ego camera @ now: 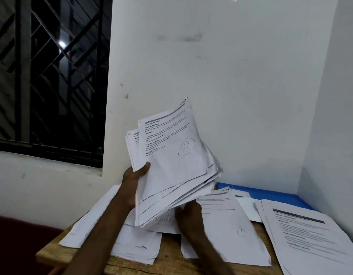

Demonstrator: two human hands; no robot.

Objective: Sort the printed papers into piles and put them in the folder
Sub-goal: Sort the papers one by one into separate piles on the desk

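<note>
1. Head view, the grip: the left hand point(132, 187) holds a thick stack point(171, 175) of printed papers above the table point(171, 264). Its thumb is pressed on the front near the stack's lower left edge, and its fingers are hidden behind. The right hand point(188, 215) is under the stack's lower edge. It is blurred, so I cannot tell whether it pinches the bottom sheets or only props them.
2. Head view, the key relation: the stack's long side runs up and to the right from the left hand, with the printed face tilted toward the camera. The right hand is the nearer one to the papers on the table. It is just above a sheet marked 1 point(231, 225), with another pile point(310, 235) further right. The blue folder point(270, 193) lies behind those, against the wall. More loose sheets point(88, 221) lie to the left.
3. Head view, the papers: the top sheet point(171, 139) carries printed headings and a hand-drawn circled 2. The stack is fanned and uneven, with worn, curling edges. It probably needs squaring before it goes in the folder.
</note>
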